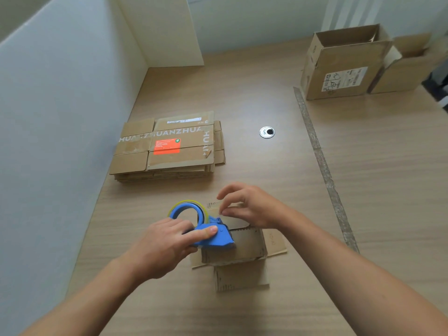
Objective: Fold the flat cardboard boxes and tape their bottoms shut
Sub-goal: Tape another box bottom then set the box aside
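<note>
Wooden tabletop runs along a pale wall. The left hand grips a blue tape dispenser, whose nose rests on the small cardboard box lying between both hands, flaps spread. The right hand is at the box's far edge, fingers curled; whether they pinch tape I cannot tell. A stack of flat boxes lies beyond the left hand, and two open boxes stand far beyond the right

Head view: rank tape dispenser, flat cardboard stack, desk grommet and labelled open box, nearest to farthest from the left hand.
1. Tape dispenser: held in the left hand.
2. Flat cardboard stack: ahead, by the left wall.
3. Desk grommet: ahead, to the right.
4. Labelled open box: far back right.
</note>
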{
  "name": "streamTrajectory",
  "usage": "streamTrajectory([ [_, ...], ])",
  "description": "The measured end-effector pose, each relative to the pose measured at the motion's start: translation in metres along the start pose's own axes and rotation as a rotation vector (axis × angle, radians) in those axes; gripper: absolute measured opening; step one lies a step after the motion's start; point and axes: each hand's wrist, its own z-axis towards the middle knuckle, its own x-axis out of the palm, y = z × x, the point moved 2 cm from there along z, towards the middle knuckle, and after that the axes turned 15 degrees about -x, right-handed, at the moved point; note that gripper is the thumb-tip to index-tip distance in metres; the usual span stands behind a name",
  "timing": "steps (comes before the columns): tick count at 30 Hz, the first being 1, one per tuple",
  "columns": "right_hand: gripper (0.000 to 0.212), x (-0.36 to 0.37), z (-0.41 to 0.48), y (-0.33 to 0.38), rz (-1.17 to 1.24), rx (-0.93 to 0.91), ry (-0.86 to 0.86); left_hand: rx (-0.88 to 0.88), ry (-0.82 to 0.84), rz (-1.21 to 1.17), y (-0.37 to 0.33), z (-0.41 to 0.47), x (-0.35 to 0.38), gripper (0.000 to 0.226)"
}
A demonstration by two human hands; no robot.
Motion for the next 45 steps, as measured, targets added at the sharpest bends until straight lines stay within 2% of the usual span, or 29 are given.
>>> streamTrajectory([
  [4, 0.011, -0.004, -0.007, -0.001, 0.275, 0.091, -0.139, -0.004, -0.008, -0.004, 0.0, 0.0, 0.001, 0.048],
  [9, 0.014, -0.001, -0.004, 0.005, 0.169, 0.09, 0.002, -0.035, 0.021, -0.026, 0.0, 0.002, -0.002, 0.045],
  [12, 0.016, 0.0, -0.003, 0.008, 0.214, 0.15, 0.037, -0.045, 0.01, -0.02, -0.001, 0.003, -0.004, 0.043],
  [15, 0.023, 0.0, -0.004, 0.008, 0.226, 0.158, 0.066, -0.031, -0.001, -0.021, -0.001, 0.005, -0.003, 0.052],
  [22, 0.015, 0.005, 0.001, 0.007, 0.142, 0.191, -0.039, -0.013, 0.01, 0.002, 0.0, 0.004, -0.002, 0.042],
  [26, 0.004, 0.008, 0.008, 0.007, 0.08, 0.248, 0.008, -0.019, 0.03, 0.013, 0.0, 0.004, -0.001, 0.054],
  [29, 0.018, 0.003, 0.008, 0.01, 0.118, 0.263, 0.037, -0.047, 0.046, 0.015, 0.0, 0.005, -0.002, 0.055],
  [32, 0.026, -0.001, 0.009, 0.016, 0.091, 0.2, 0.059, -0.061, 0.046, 0.014, -0.001, 0.004, -0.003, 0.058],
  [36, 0.036, -0.004, 0.006, 0.026, -0.043, 0.107, 0.143, -0.079, 0.086, -0.001, 0.0, 0.003, -0.003, 0.084],
  [38, 0.038, -0.005, 0.005, 0.031, -0.126, 0.063, 0.174, -0.082, 0.086, 0.013, -0.002, 0.005, -0.005, 0.086],
  [42, 0.03, -0.008, 0.006, 0.039, -0.178, 0.003, 0.176, -0.052, 0.085, 0.038, -0.004, 0.012, -0.009, 0.087],
  [45, 0.024, -0.004, 0.009, 0.048, -0.197, -0.044, 0.193, -0.048, 0.098, 0.039, -0.002, 0.014, -0.008, 0.101],
])
